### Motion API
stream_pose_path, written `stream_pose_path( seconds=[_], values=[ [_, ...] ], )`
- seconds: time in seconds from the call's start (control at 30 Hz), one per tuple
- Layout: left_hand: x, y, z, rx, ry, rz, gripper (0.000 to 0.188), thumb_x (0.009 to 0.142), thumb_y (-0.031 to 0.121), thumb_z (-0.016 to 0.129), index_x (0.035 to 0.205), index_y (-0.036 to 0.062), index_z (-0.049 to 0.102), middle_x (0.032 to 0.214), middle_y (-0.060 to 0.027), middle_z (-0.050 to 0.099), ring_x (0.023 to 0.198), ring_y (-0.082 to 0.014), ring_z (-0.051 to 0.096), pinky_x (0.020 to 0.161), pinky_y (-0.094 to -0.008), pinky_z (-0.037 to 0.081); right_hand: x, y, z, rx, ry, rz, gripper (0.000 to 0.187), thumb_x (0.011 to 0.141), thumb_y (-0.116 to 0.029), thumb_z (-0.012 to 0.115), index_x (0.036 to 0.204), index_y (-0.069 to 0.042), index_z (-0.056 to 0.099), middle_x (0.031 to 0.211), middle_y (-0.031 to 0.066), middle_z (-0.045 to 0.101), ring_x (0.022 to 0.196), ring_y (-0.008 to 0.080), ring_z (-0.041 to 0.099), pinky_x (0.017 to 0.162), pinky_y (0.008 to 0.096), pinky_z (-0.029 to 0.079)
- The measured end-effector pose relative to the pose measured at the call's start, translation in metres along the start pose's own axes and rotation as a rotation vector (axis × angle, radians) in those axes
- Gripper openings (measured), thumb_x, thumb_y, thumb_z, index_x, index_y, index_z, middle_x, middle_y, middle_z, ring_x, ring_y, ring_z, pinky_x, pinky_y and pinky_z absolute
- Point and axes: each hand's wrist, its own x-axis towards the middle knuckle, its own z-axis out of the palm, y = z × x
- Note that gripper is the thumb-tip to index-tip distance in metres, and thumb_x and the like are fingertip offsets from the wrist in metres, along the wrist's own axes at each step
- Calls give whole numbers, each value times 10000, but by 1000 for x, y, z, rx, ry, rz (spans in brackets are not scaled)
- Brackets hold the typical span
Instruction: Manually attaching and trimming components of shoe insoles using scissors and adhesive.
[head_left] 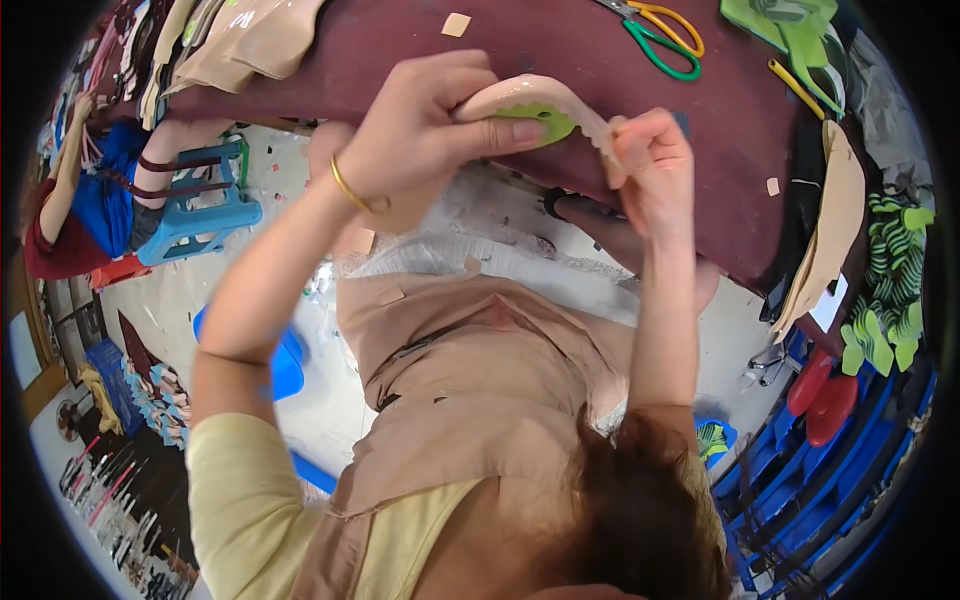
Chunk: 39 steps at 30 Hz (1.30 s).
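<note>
My left hand [432,125], with a gold bangle at the wrist, grips a pale beige, glossy curved strip [540,92] with a scalloped inner edge. My left thumb lies across a bright green piece [562,120] with a small dark hole, pressed against the underside of the strip. My right hand [655,165] pinches the strip's other end between thumb and fingers. The strip arches between both hands above the near part of the maroon tabletop [380,65]. My left fingers are partly hidden behind the strip.
Scissors [665,40] with yellow and green handles lie at the far edge. Beige sheets [250,45] are stacked at the far left, green pieces [790,35] at the far right. A yellow-handled tool [797,90] and a beige scrap [456,24] lie on the table. A person [85,205] sits at left.
</note>
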Motion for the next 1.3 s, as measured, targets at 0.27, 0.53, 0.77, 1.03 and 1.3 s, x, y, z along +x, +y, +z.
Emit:
stream_pose_path(
  seconds=[0.27,0.53,0.77,1.03,1.3],
  values=[
    [-31,-3,51,-644,636,-248,201,813,177,704,893,4,640,761,24,577,663,-30,519,551,-183,414,-5,38,81,-2,197,-22,165,876,-162,637,884,-14,564,653,31,588,555,70,525,520,194,397],
    [-33,-15,62,-846,451,-402,259,880,228,626,1027,14,615,934,-5,624,822,-59,569,686,-223,465,8,7,77,-385,129,290,145,874,-128,620,860,1,555,630,-23,562,561,18,477,511,179,371],
    [-33,-42,44,-985,379,-698,278,862,288,641,1001,48,616,894,12,609,762,-53,560,661,-218,463,93,-19,-11,-1198,-31,128,196,804,-147,623,944,-13,651,839,74,653,760,165,611,718,296,483],
    [-29,-38,18,-1662,254,-926,289,882,348,604,939,64,617,687,9,583,568,-86,506,498,-227,438,102,-40,-64,-1768,-94,-25,342,767,-25,573,1089,-28,458,999,179,542,923,334,558,805,361,458],
    [-28,-11,4,-1798,85,-936,306,910,372,554,893,74,623,659,24,566,530,-89,439,464,-226,382,11,-29,48,-1151,-363,195,935,462,-276,863,1272,-100,431,1106,126,474,1035,318,500,873,407,426]
  ],
)
